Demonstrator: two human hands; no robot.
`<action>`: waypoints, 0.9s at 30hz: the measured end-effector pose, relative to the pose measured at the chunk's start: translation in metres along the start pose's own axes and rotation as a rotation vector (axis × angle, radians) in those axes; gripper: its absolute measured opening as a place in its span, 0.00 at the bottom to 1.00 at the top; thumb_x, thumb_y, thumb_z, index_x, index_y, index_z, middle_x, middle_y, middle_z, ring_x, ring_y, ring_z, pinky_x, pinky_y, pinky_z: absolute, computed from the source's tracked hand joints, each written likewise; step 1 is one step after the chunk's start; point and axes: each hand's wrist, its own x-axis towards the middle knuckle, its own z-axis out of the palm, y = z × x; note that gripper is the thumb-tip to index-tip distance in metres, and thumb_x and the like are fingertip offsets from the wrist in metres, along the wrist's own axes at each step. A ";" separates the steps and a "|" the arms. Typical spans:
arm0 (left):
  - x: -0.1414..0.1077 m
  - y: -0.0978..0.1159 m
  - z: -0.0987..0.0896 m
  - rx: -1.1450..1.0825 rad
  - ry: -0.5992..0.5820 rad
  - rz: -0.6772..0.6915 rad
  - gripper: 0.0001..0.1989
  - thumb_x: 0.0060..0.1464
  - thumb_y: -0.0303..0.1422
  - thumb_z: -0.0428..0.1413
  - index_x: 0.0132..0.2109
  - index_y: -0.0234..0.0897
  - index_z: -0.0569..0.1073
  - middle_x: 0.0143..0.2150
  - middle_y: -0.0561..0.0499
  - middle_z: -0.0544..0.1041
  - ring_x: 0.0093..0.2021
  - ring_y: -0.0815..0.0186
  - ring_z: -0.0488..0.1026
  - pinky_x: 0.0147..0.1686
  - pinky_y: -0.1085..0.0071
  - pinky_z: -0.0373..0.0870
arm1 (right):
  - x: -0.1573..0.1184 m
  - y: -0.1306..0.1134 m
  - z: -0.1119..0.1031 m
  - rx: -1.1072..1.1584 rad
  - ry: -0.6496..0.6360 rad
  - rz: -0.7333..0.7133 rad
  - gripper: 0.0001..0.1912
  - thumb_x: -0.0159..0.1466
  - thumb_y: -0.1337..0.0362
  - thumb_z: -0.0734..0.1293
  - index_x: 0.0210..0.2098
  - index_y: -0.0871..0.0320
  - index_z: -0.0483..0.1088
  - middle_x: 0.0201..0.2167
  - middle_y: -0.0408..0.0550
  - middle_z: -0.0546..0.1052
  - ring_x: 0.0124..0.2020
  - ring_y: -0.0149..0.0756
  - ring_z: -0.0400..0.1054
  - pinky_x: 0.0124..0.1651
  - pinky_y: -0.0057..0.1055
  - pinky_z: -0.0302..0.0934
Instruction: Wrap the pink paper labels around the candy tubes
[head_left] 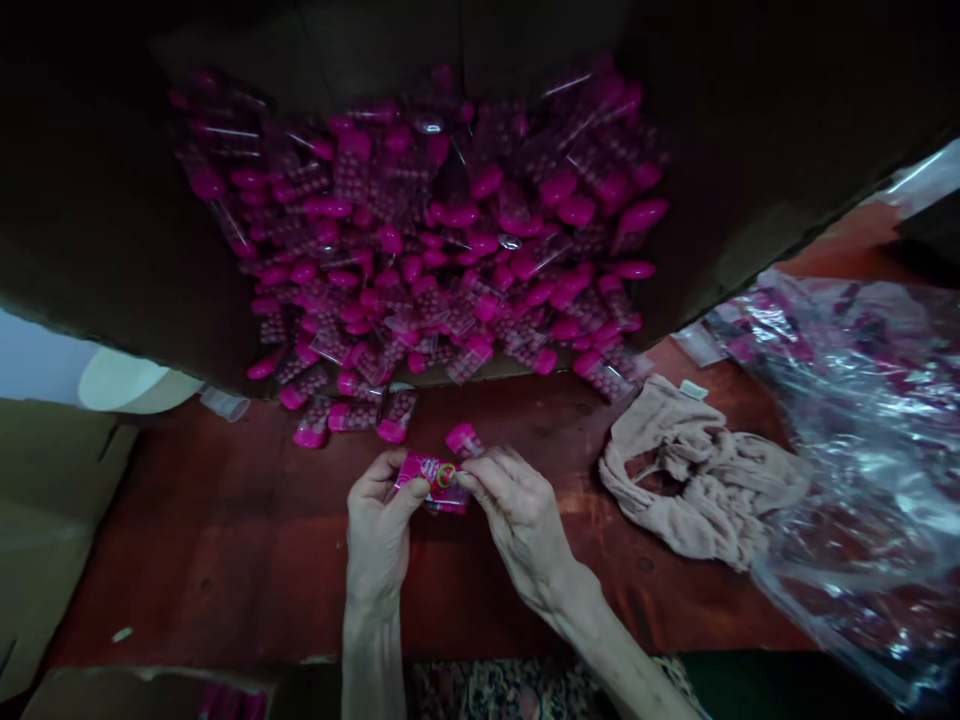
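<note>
The left hand (379, 530) and right hand (521, 525) pinch a pink blister packet (433, 483), its long axis lying sideways between them, over a reddish worktop (225, 560); its print is too blurred to read. A heap of packets (412, 230) sits ahead in a cardboard carton (112, 230).

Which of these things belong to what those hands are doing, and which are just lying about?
Part of the work: left hand, right hand, pink-and-clear packet, small ring, heap of packets.
Lying about: crumpled beige fabric, clear plastic bag.
</note>
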 end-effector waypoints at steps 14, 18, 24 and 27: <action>0.000 -0.006 0.002 -0.157 0.414 0.083 0.08 0.35 0.32 0.66 0.24 0.34 0.76 0.22 0.55 0.75 0.23 0.74 0.69 0.28 0.76 0.67 | -0.003 0.021 0.006 -0.452 -0.060 0.248 0.12 0.62 0.60 0.62 0.39 0.62 0.69 0.34 0.57 0.72 0.36 0.48 0.63 0.37 0.41 0.61; 0.002 -0.006 0.006 -0.179 0.412 0.073 0.07 0.38 0.32 0.65 0.24 0.34 0.75 0.22 0.56 0.74 0.23 0.75 0.69 0.29 0.77 0.66 | -0.007 0.025 0.011 -0.380 -0.116 0.291 0.05 0.59 0.66 0.66 0.34 0.61 0.71 0.31 0.53 0.73 0.32 0.42 0.67 0.33 0.35 0.63; 0.002 -0.007 0.010 -0.165 0.449 0.096 0.07 0.38 0.31 0.65 0.24 0.34 0.75 0.22 0.57 0.74 0.24 0.75 0.68 0.29 0.77 0.65 | -0.005 0.014 -0.009 0.352 0.040 0.658 0.13 0.54 0.59 0.70 0.35 0.61 0.71 0.28 0.47 0.74 0.27 0.35 0.69 0.28 0.29 0.64; 0.002 -0.008 0.012 -0.162 0.441 0.089 0.07 0.37 0.31 0.65 0.24 0.34 0.75 0.22 0.56 0.74 0.24 0.74 0.68 0.29 0.77 0.65 | -0.007 0.006 -0.014 0.484 0.084 0.701 0.15 0.53 0.58 0.71 0.37 0.60 0.70 0.29 0.46 0.74 0.26 0.33 0.68 0.27 0.27 0.64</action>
